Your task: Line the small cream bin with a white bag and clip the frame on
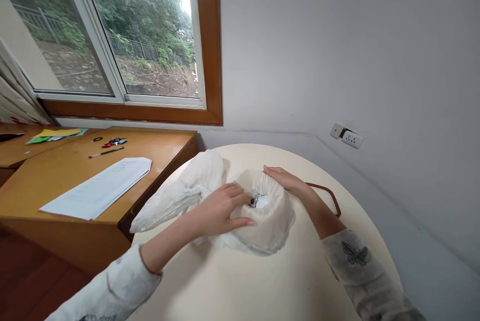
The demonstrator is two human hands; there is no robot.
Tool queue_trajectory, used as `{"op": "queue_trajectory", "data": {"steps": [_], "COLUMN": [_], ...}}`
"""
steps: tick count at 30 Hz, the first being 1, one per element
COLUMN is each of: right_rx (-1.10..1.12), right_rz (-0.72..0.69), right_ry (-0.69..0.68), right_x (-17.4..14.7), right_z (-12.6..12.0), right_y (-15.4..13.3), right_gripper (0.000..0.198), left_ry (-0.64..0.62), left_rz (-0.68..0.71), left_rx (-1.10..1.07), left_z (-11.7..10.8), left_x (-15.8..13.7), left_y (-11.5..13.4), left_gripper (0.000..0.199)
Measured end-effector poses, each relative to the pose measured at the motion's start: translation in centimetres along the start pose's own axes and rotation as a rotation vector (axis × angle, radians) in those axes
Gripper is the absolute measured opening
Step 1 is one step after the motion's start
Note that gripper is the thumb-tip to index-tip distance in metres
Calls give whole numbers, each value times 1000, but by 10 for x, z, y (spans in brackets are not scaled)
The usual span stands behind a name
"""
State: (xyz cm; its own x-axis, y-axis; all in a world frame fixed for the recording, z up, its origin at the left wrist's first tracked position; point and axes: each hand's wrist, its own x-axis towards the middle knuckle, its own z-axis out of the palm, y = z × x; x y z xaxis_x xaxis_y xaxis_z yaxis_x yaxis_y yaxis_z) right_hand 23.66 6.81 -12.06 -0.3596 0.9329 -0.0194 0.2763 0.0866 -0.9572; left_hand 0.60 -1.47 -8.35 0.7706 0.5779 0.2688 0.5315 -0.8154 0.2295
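A white plastic bag stands on the round cream table, its mouth open upward in a round rim, as if fitted over a container that I cannot see. Inside the mouth something white with dark marks shows in part; its kind is unclear. Loose folds of white plastic spread to the left. My left hand lies over the left side of the rim, fingers at the mouth and thumb spread apart. My right hand rests with outstretched fingers along the far right of the rim.
A reddish-brown bent strip shows behind my right forearm. On the wooden desk at left lie white paper sheets, a pen, keys and coloured papers. A wall socket is at right.
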Motion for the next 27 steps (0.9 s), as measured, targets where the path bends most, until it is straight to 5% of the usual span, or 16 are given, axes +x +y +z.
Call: {"op": "queue_trajectory", "data": {"steps": [6,12,18,23,27], "right_rx": [-234,-406,-419,-355,-156], "right_rz": [-151,-23,72,64,-70], "right_ry": [222,392,268,244,405], "right_x": [7,12,13,11,-6], "right_z": [5,-14,-17,-16,-14], "right_y": [-5,14,38,37,20], "right_gripper": [38,35,25,20,34], "left_ry": [9,3,-7,54,57], "left_rz": [27,70,84,-38,-213], "left_rx": [107,130,77,-69,-273], "left_z": [21,17,16,2,-3], "left_x": [0,-3,-3,-3,-4], "left_y": [-4,-2,2,-3,-23], "left_gripper": [32,32,30,30,62]}}
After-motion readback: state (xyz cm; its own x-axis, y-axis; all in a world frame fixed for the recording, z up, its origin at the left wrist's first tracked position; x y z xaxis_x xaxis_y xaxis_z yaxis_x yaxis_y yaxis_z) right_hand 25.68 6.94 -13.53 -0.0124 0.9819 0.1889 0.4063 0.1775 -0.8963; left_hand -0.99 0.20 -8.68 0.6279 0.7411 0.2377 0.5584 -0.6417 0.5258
